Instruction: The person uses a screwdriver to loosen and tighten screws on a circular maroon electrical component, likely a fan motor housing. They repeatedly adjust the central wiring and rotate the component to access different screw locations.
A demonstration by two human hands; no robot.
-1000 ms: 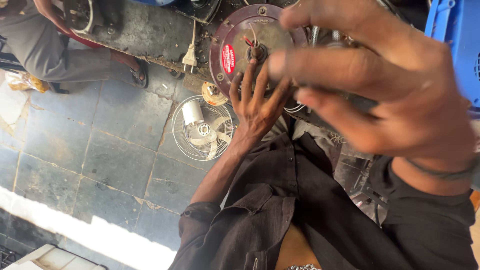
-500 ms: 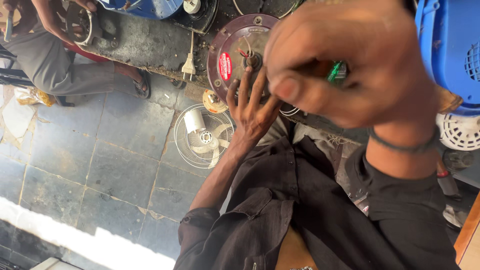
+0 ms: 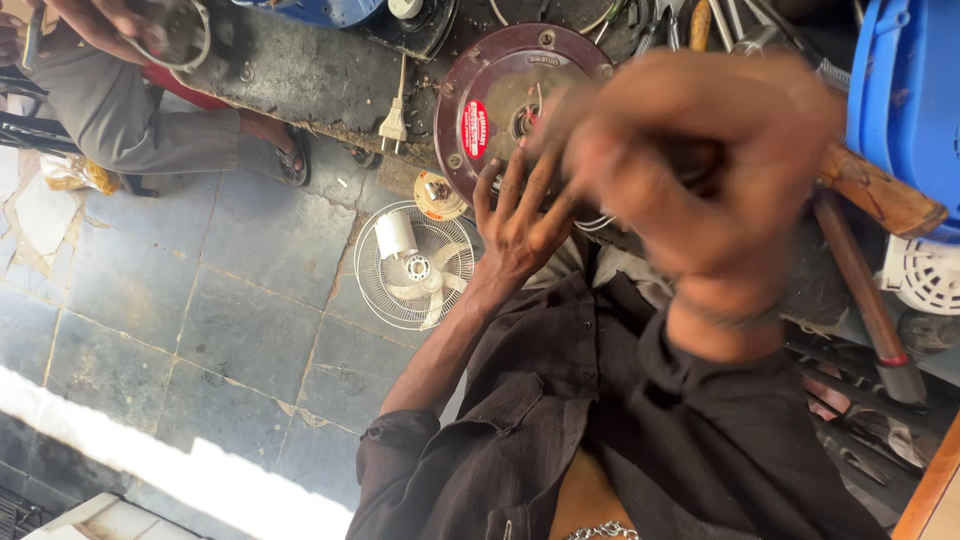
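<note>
Big blurred right hand (image 3: 700, 190) fills the upper right of the frame, fingers curled; whether it grips anything, I cannot tell. Behind it, upper centre, sits the round maroon metal fan motor housing (image 3: 490, 110). The left hand (image 3: 520, 215), fingers spread and released, touches its lower edge, the nearer hand.

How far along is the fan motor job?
Done: the round maroon motor housing lies open-faced on the bench. In hand: left hand steadies its rim; right hand, blurred, works near the centre wires. Left: the caged fan sits apart on the floor.
</note>
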